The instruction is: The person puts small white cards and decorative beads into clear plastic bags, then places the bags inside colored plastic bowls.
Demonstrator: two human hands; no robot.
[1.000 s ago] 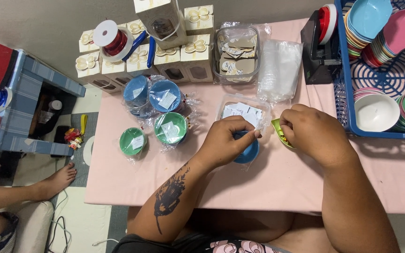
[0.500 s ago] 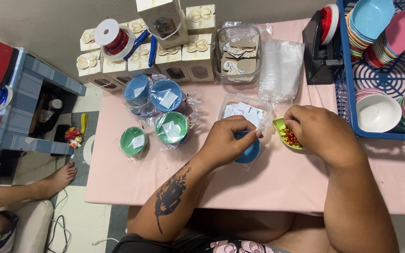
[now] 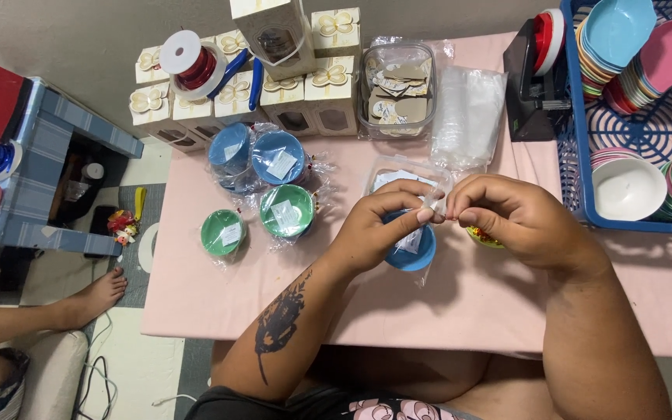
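Over the pink table (image 3: 219,295), a blue bowl (image 3: 414,250) in a clear bag (image 3: 434,204) is pinned under the left hand (image 3: 379,229), and the bag's top is pinched shut between left hand and right hand (image 3: 511,218). Just right of the bowl, a green dish (image 3: 482,237) is half hidden by the right hand. Left of the bowl, wrapped bowls (image 3: 285,210) are seen.

left hand (image 3: 379,225): fingers pinched, tattooed forearm angled in | right hand (image 3: 511,218): fingers pinched, fingertips meeting left's
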